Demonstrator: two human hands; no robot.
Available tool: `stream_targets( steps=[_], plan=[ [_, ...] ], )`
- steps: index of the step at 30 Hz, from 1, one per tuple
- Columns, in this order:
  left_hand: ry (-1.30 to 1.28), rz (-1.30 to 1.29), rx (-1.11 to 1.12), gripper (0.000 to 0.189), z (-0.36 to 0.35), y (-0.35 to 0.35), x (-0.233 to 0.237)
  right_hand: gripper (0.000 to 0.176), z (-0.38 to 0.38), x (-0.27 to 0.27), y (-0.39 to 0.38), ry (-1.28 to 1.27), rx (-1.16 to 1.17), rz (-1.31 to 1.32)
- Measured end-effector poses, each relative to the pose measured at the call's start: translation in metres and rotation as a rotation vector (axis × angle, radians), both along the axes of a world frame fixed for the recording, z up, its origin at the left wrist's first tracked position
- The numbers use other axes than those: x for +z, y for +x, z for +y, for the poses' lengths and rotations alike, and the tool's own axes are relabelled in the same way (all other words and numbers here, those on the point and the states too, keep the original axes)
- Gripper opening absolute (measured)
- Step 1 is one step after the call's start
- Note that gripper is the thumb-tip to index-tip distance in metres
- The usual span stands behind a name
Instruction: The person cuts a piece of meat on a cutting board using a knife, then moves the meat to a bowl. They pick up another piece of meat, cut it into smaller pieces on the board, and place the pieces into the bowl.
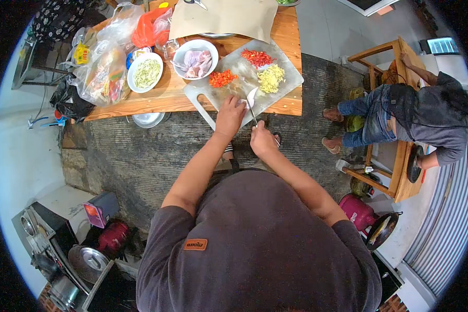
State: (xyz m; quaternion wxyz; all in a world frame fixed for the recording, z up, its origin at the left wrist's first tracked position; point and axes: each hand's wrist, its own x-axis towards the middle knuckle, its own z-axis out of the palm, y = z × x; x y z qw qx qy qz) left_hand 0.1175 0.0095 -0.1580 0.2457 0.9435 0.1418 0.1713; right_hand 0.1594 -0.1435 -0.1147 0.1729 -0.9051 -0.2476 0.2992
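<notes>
My right hand (263, 139) is closed round the handle of a knife (251, 106), whose blade points away over the near edge of a grey cutting board (288, 89). On the board beside the blade, my left hand (232, 115) has its fingers bent over a small pale piece that is too hidden to name. Chopped orange-red pepper (223, 79), sliced red chili (258, 57) and a chopped yellowish heap (271, 78) lie further up the board. A white bowl (196, 59) of raw meat stands at its left.
A white bowl (145, 73) of green slices and plastic bags (105, 75) are on the wooden table's left side. Brown paper (223, 18) covers its far part. Another person (421, 112) stands at a wooden table on the right. Gas cylinders and pans are at both sides.
</notes>
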Motion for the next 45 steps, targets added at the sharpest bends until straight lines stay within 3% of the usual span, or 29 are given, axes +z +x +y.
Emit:
stream_targets(
  steps=[16,22,28,32,36,38,45],
  plan=[
    [0.031,-0.044,-0.017,0.023,0.0,-0.002,-0.011,0.03,0.002,-0.008,-0.003,-0.024,-0.027,0.055],
    [0.064,-0.052,-0.015,0.024,0.001,-0.002,-0.014,0.03,0.01,-0.023,0.006,0.076,-0.044,0.03],
    [0.083,-0.033,-0.036,0.024,0.002,-0.003,-0.011,0.03,0.007,-0.014,-0.002,-0.052,-0.036,-0.015],
    [0.119,-0.022,-0.045,0.024,0.002,-0.003,-0.013,0.026,0.015,-0.033,0.005,0.052,-0.068,0.007],
    [0.11,-0.023,-0.047,0.024,0.004,-0.002,-0.016,0.029,0.01,-0.007,0.004,0.025,-0.104,0.02],
    [0.098,-0.033,-0.05,0.024,0.004,-0.003,-0.018,0.033,0.002,-0.024,0.01,0.063,-0.105,0.035],
    [0.095,-0.049,-0.061,0.025,0.006,-0.003,-0.016,0.038,0.01,-0.007,0.022,0.108,-0.061,-0.001]
  ],
)
